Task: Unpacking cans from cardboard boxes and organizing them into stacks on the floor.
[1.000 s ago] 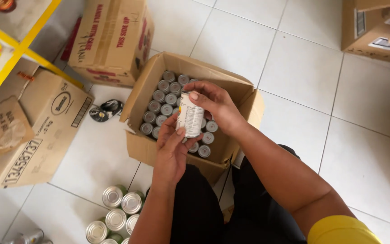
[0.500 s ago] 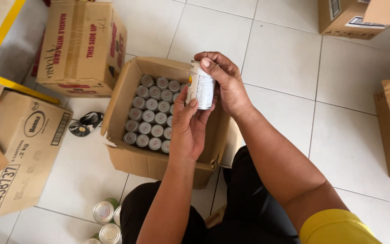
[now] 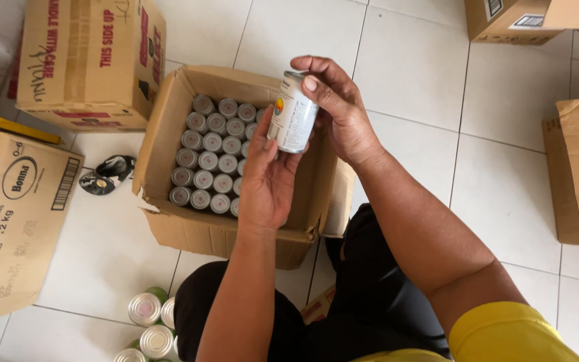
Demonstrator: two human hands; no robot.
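Partly, hands (image 3: 303, 147) hiding can (image 3: 293, 114), box (image 3: 169, 127)

Floor cans (image 3: 147, 328) half cut off

White tiled floor (image 3: 403, 60) under cardboard boxes (image 3: 88, 60), loose tins (image 3: 145, 308).

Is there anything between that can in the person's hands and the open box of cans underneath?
Nothing visible. The can is held by the left hand and right hand right above the open box, with only air below it and the packed cans.
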